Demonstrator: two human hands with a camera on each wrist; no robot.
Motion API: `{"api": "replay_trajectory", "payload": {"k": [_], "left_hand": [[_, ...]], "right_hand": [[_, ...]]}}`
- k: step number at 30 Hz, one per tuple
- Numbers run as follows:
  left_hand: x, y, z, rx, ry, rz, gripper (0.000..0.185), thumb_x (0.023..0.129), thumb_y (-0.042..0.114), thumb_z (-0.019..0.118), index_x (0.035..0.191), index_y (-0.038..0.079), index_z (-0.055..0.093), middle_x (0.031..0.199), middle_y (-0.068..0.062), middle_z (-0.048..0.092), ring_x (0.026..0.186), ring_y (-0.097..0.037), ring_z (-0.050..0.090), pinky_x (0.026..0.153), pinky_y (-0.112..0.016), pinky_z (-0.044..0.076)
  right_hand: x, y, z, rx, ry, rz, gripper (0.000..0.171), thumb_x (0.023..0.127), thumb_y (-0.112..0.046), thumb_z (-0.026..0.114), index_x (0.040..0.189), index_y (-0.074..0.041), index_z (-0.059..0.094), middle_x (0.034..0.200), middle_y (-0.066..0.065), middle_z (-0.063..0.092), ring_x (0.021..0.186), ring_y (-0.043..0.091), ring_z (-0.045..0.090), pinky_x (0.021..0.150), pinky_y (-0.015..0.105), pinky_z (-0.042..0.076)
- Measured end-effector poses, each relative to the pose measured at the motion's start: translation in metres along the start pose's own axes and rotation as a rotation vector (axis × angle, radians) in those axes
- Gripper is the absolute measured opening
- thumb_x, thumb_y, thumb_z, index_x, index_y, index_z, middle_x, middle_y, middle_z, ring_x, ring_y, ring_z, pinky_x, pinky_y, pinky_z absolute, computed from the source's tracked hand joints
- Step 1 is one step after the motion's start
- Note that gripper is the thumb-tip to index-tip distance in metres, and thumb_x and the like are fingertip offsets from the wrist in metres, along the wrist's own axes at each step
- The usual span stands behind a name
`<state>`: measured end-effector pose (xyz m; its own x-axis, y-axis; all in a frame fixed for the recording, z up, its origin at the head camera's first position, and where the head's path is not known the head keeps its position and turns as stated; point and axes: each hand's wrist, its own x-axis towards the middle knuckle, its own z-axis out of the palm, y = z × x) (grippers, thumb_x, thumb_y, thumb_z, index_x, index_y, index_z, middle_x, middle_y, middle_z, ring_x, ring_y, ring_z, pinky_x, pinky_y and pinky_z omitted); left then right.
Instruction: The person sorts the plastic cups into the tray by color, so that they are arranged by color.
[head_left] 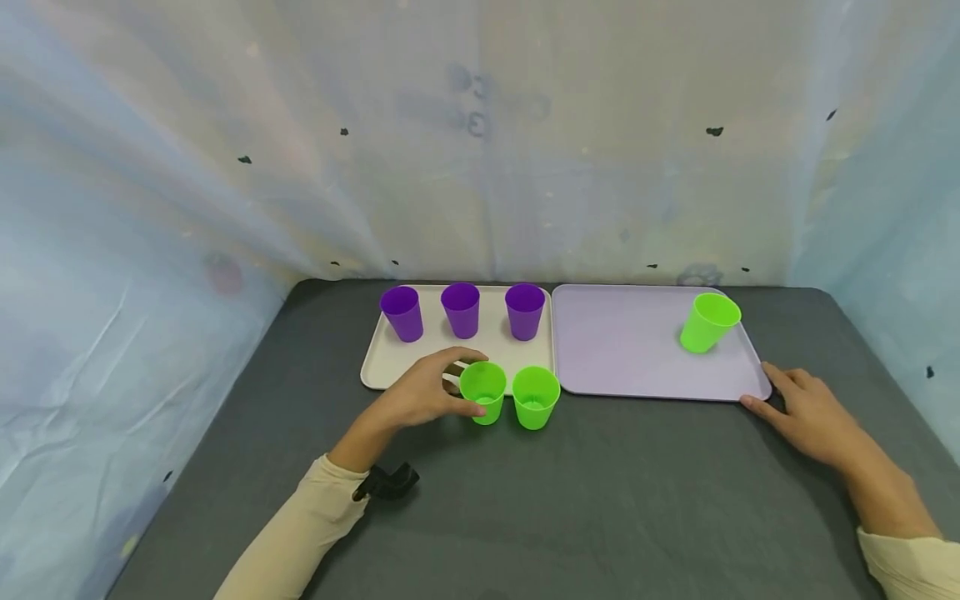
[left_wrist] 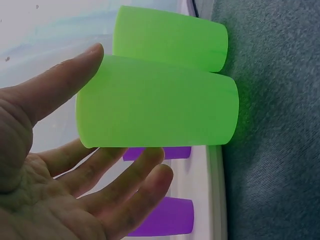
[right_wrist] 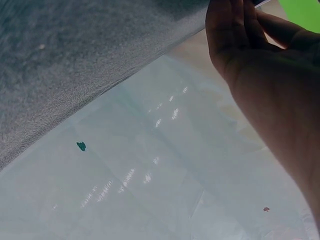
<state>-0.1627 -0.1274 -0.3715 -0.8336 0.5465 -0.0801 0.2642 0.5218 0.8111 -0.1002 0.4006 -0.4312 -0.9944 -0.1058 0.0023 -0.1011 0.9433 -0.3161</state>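
Observation:
My left hand (head_left: 431,390) is around a green cup (head_left: 483,393), thumb on its near side and fingers reaching behind it. In the left wrist view the thumb lies at the rim of this cup (left_wrist: 160,102), and the lower fingers stand off its side. Another green cup (head_left: 535,400) stands right beside it, at the front edge of the cream tray (head_left: 384,367). My right hand (head_left: 813,417) touches the front right corner of the lilac tray (head_left: 622,342) with thumb and fingers apart; in the right wrist view its fingertips are cut off.
Three purple cups stand in a row on the cream tray, the nearest to the lilac tray being this purple cup (head_left: 525,312). A green cup (head_left: 705,322) stands at the lilac tray's right end. Both trays lie side by side on the dark table (head_left: 600,500), before a pale curtain (head_left: 600,167).

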Motion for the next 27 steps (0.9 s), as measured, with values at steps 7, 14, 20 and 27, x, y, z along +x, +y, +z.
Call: {"api": "replay_trajectory", "payload": {"k": [7,14,20,27], "left_hand": [[-0.003,0.004,-0.008,-0.082,0.052,0.027,0.071,0.075,0.020,0.088,0.138,0.012,0.056,0.129,-0.007,0.062,0.114,-0.029,0.063,0.093,-0.041,0.056],[-0.007,0.006,-0.016,-0.165,0.153,0.008,0.066,0.079,0.023,0.086,0.137,0.020,0.055,0.130,-0.004,0.061,0.115,-0.028,0.065,0.091,-0.038,0.057],[-0.012,0.011,-0.021,-0.187,0.234,0.022,0.069,0.080,0.025,0.085,0.140,0.021,0.052,0.139,-0.001,0.054,0.122,-0.029,0.060,0.100,-0.046,0.053],[-0.013,0.017,-0.027,-0.193,0.262,0.097,0.068,0.080,0.017,0.084,0.140,0.012,0.053,0.136,-0.004,0.056,0.126,-0.029,0.056,0.102,-0.047,0.050]], "right_hand": [[0.001,0.001,0.003,0.005,0.010,-0.001,0.078,0.102,-0.042,0.054,0.145,0.019,0.030,0.127,0.046,0.041,0.112,0.059,0.041,0.090,0.070,0.035],[0.002,0.002,0.004,-0.015,-0.031,0.028,0.082,0.102,-0.047,0.051,0.145,0.020,0.030,0.126,0.045,0.041,0.111,0.059,0.042,0.090,0.072,0.035],[0.001,0.000,0.004,-0.028,-0.037,0.036,0.082,0.102,-0.048,0.050,0.145,0.019,0.030,0.127,0.045,0.041,0.112,0.059,0.042,0.090,0.072,0.036],[0.000,-0.001,0.003,-0.036,-0.024,0.038,0.080,0.102,-0.046,0.052,0.144,0.020,0.032,0.126,0.046,0.043,0.111,0.059,0.043,0.090,0.071,0.037]]}}
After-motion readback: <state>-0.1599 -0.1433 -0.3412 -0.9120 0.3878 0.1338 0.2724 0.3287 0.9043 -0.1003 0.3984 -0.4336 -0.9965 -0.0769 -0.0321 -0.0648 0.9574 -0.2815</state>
